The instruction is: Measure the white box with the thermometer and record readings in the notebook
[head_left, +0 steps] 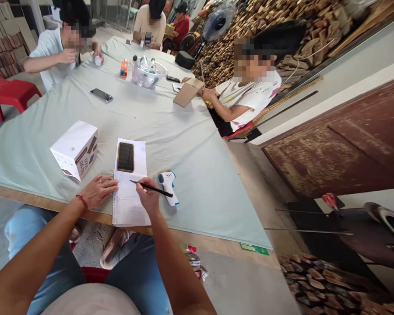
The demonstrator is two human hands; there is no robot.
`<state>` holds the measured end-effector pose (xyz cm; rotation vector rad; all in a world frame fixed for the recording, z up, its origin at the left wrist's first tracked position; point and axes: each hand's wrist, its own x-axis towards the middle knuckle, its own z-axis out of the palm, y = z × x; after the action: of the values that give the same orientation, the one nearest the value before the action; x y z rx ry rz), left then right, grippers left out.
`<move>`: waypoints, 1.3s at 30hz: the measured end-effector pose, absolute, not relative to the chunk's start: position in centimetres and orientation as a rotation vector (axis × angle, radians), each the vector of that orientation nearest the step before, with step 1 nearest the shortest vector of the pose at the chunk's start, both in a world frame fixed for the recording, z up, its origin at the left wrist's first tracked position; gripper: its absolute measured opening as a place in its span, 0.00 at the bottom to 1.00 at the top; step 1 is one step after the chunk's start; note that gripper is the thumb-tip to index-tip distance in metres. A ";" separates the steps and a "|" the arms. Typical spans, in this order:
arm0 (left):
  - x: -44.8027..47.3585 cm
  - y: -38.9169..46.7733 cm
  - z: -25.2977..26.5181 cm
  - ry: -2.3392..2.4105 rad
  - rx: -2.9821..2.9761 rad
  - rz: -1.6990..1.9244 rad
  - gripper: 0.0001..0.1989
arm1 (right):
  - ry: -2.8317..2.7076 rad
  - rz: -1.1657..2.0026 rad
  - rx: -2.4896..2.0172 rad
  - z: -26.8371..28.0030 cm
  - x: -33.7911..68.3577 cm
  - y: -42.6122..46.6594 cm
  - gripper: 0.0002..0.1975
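Note:
In my right hand (148, 199) is a slim black pen (160, 190), its tip up and to the left above a notebook (130, 208). The notebook lies at the table's near edge and carries writing. My left hand (100, 191) rests flat, fingers stretched out and fingertips at the notebook's left edge. A smartphone (125, 156) in an orange-rimmed case lies on the white page just beyond. To the right of my right hand lies a white and blue infrared thermometer (168, 186). A white printed box (75, 148) stands beyond my left hand.
The table (197, 201) has a pale green cloth. Farther back are a plastic basin (148, 78) with bottles, an orange box (124, 68) and another phone (101, 95). A co-worker at the right handles a cardboard box (188, 92). Other people sit beyond; a red chair (11, 85) stands left.

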<state>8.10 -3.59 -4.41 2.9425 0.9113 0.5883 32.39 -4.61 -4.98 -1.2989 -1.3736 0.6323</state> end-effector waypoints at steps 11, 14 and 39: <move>8.4 -4.0 -4.3 0.960 2.883 0.559 0.17 | -1.261 0.771 -1.352 -6.5 27.4 -5.2 0.07; 8.5 -4.0 -4.3 0.967 2.865 0.554 0.17 | -1.282 0.755 -1.352 -6.7 27.4 -5.2 0.07; 8.6 -4.0 -4.1 0.969 2.833 0.553 0.17 | -1.348 0.760 -1.386 -6.6 27.4 -5.3 0.08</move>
<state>8.58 -4.05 -4.12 2.8331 0.9690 0.5529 27.41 -5.29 -6.62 -1.3862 -1.3482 0.7603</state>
